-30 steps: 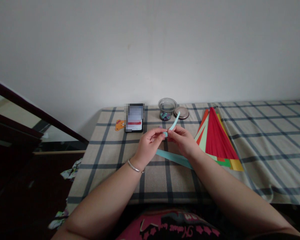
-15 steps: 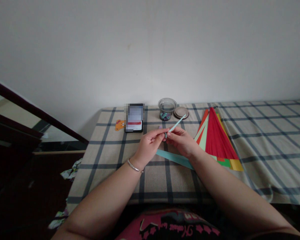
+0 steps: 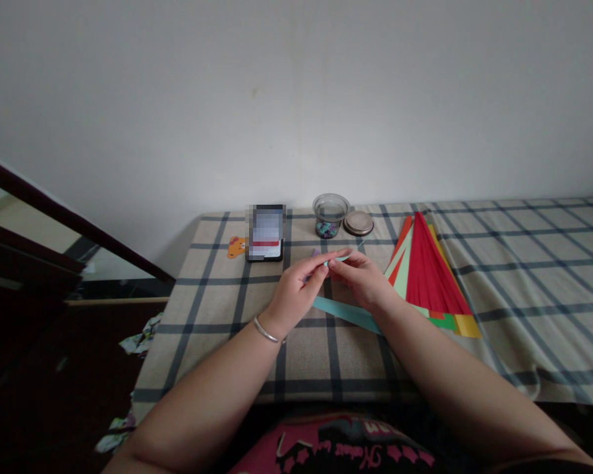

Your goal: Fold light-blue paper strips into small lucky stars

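My left hand and my right hand meet above the table, thumbs and fingertips pinched together. Between them is a narrow light-blue paper strip, whose thin free end sticks out over the right fingers. The part held at the fingertips is small and partly hidden. A wider light-blue paper strip lies on the cloth beneath my wrists. Just beyond the left fingers a small purple piece shows.
A clear plastic cup with small coloured pieces stands behind my hands, its round lid alongside. A phone rests on an orange bear-shaped card. To the right, coloured paper strips fan out on the checked tablecloth.
The strip's free end has swung lower and now curves close over the right fingers instead of pointing straight up and right. Both hands stay in nearly the same place.
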A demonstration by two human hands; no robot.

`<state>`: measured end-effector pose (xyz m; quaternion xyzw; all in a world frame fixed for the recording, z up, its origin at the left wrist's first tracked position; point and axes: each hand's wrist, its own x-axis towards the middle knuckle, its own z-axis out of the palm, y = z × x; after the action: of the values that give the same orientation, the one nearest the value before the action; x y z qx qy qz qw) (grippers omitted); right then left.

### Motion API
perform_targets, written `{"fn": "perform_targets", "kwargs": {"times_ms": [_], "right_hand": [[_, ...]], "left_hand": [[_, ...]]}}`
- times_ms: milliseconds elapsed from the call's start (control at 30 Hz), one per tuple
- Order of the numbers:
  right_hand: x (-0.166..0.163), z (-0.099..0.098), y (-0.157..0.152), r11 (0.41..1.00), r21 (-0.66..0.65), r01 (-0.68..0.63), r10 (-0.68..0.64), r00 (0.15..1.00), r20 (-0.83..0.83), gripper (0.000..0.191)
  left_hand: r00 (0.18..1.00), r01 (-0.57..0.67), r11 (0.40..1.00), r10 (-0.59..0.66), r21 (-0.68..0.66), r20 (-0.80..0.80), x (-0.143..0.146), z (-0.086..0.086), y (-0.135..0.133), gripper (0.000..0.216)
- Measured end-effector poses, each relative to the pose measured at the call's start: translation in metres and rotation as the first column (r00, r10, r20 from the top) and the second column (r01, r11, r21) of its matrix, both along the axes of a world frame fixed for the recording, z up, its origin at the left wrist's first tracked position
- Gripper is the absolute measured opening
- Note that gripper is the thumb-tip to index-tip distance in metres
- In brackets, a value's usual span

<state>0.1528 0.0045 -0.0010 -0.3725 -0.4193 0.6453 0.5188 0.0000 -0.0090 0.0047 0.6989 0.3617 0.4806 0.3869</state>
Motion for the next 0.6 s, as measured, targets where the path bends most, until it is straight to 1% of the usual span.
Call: {"fn": "perform_targets", "kwargs": {"times_ms": [100, 167, 267, 367, 500, 600], "right_hand": [[0.000, 0.002, 0.000, 1.000, 0.003, 0.021, -0.021, 1.000, 0.022, 0.026], [0.000, 0.003, 0.000, 1.000, 0.011, 0.016, -0.017, 0.999, 0.027, 0.026], [-0.001, 0.005, -0.001, 1.000, 0.028, 0.001, -0.001, 1.000, 0.018, 0.024], [-0.002, 0.007, -0.002, 1.000, 0.005, 0.004, -0.004, 1.000, 0.010, 0.027], [-0.003, 0.008, -0.002, 0.998, -0.054, 0.039, -0.038, 0.999, 0.019, 0.032], [-0.004, 0.009, -0.002, 0.997, -0.039, 0.063, -0.062, 0.998, 0.027, 0.034]], "left_hand": [[0.994, -0.097, 0.994, 0.099, 0.040, -0.045, 0.000, -0.001, 0.001, 0.030], [0.990, -0.130, 0.990, 0.133, 0.046, -0.054, 0.000, -0.002, 0.002, 0.028], [0.992, -0.121, 0.992, 0.122, 0.030, -0.027, 0.000, -0.005, 0.004, 0.024], [0.993, -0.118, 0.993, 0.118, -0.007, 0.019, 0.000, -0.009, 0.005, 0.024], [0.992, -0.092, 0.993, 0.099, -0.078, 0.081, 0.001, -0.011, 0.004, 0.026], [0.991, -0.073, 0.992, 0.085, -0.103, 0.108, 0.001, -0.011, 0.004, 0.027]]}}
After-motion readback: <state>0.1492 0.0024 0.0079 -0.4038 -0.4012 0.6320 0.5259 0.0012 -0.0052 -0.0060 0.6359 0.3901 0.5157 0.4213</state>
